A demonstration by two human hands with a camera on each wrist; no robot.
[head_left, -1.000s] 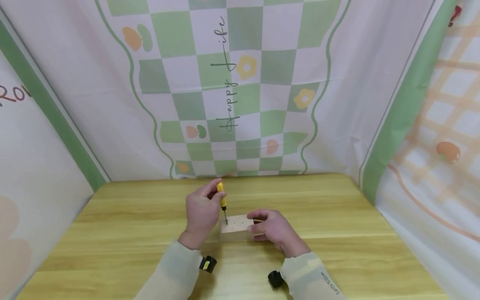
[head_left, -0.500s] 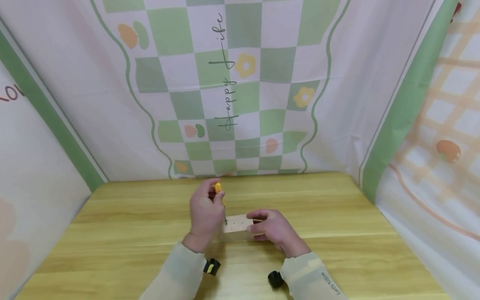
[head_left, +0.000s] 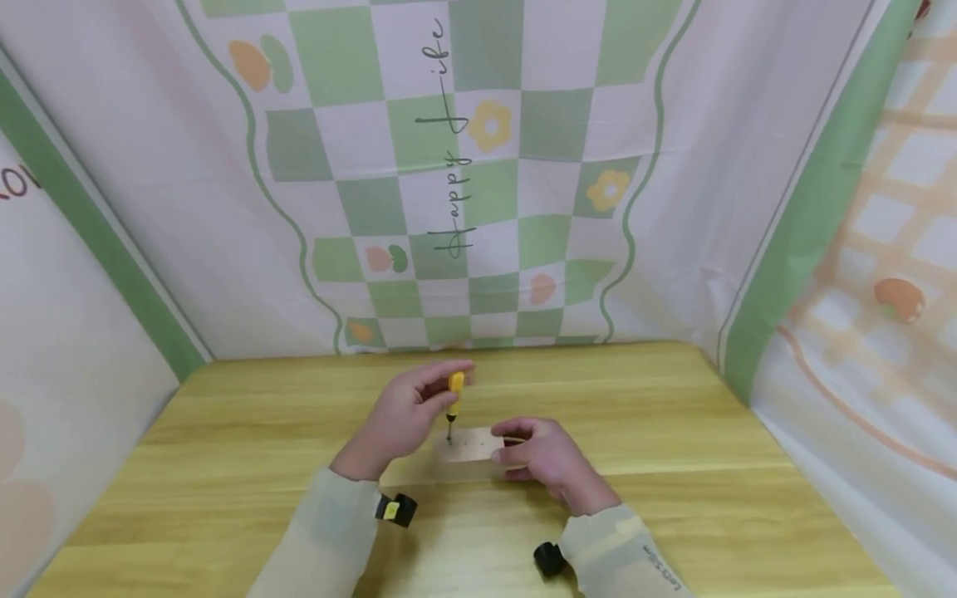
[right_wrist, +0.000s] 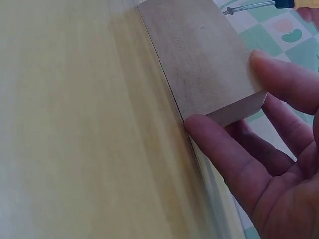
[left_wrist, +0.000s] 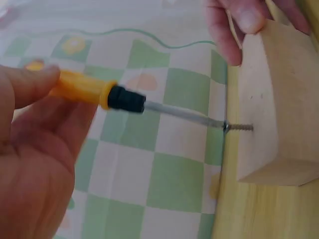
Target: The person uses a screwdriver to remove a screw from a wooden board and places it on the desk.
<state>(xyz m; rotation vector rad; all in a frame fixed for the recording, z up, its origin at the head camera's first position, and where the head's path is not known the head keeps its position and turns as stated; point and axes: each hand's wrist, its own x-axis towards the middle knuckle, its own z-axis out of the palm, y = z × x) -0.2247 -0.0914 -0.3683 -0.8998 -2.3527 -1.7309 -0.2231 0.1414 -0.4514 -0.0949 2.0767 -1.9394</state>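
Note:
My left hand (head_left: 396, 417) pinches the yellow handle of a screwdriver (head_left: 454, 397) between thumb and fingers. Its shaft points down in the head view. In the left wrist view the screwdriver (left_wrist: 127, 98) meets the head of a screw (left_wrist: 240, 127). That screw stands partly out of a pale wooden block (left_wrist: 261, 99), its thread still showing. Small dark holes mark the block's top face. Gripping the right end of the block (right_wrist: 199, 55) is my right hand (head_left: 544, 455), thumb and fingers on its sides. The block rests on the table.
The wood-grain table (head_left: 224, 465) runs back to a hanging cloth (head_left: 486, 199) with green checks. More printed cloth hangs at the left and right sides. A black wrist camera (head_left: 549, 560) sits by the right sleeve, another (head_left: 404, 510) by the left.
My left hand has turned about the screwdriver, its wrist swinging left and its fingers extending over the handle. The handle now leans to the right. My right hand and the block stay in place.

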